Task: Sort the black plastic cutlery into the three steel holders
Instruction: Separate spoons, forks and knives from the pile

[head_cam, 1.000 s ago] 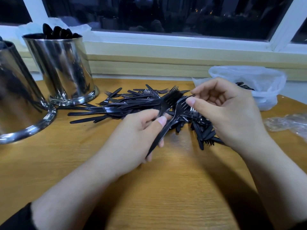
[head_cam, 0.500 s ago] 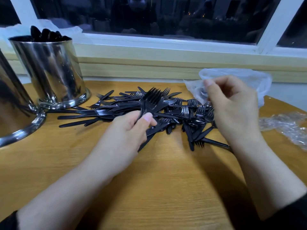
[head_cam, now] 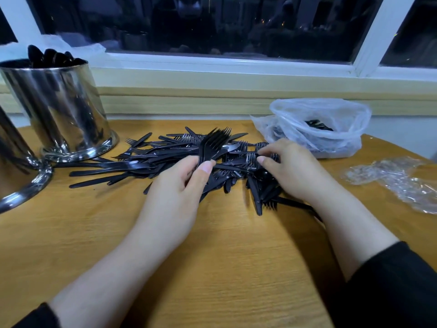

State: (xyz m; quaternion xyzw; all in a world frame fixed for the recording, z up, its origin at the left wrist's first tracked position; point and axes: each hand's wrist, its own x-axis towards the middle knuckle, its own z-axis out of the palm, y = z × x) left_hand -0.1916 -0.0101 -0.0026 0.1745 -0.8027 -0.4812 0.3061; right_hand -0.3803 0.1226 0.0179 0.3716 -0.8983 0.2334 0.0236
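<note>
A shiny steel holder (head_cam: 14,166) is cut off far left of the left hand (head_cam: 175,195), by which a bunch of black plastic forks (head_cam: 214,144) is gripped, while the right hand's (head_cam: 295,171) curled fingertips (head_cam: 261,159) are pressed into the black cutlery pile (head_cam: 146,159).

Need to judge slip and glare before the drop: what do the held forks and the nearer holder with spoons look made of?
Forks: apparently thin black plastic, slightly glossy.
Holder: looks like polished steel; its wall mirrors the cutlery.

Black forks (head_cam: 214,144), shiny steel holder (head_cam: 59,110)
</note>
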